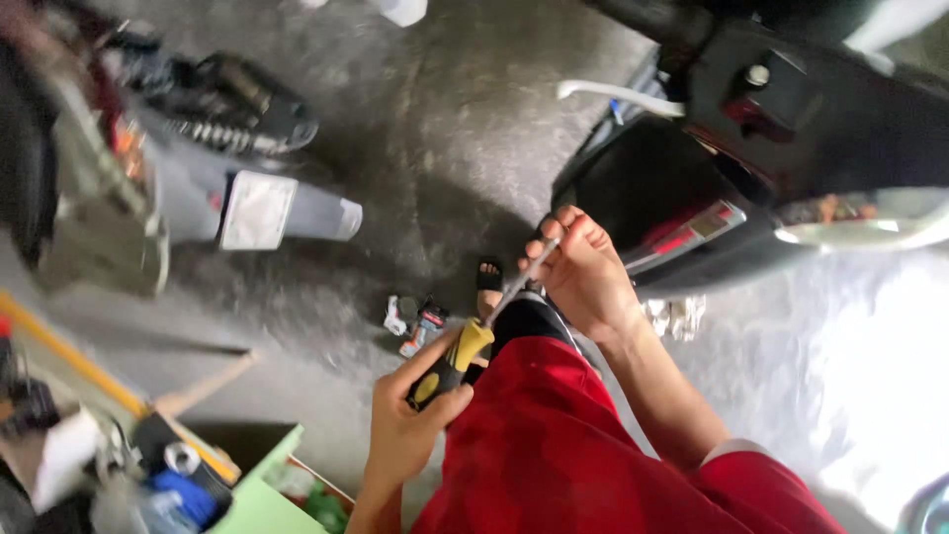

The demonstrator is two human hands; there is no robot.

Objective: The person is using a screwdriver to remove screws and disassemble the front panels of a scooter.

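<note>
The left hand [410,420] is closed around the yellow-and-black handle of a screwdriver [465,351], whose metal shaft slants up to the right hand [585,272]. That hand's fingers curl about the shaft's tip, pinching it; whether a bit or screw sits there is too small to tell. Both hands hover over the person's red-clad knee [554,435], just beside the dark body of a scooter [751,148]. The step in hand appears to be readying the tool's tip. The next move would call for a steady tip and a firm handle grip. Small packets [415,324] lie on the concrete floor [435,148].
</note>
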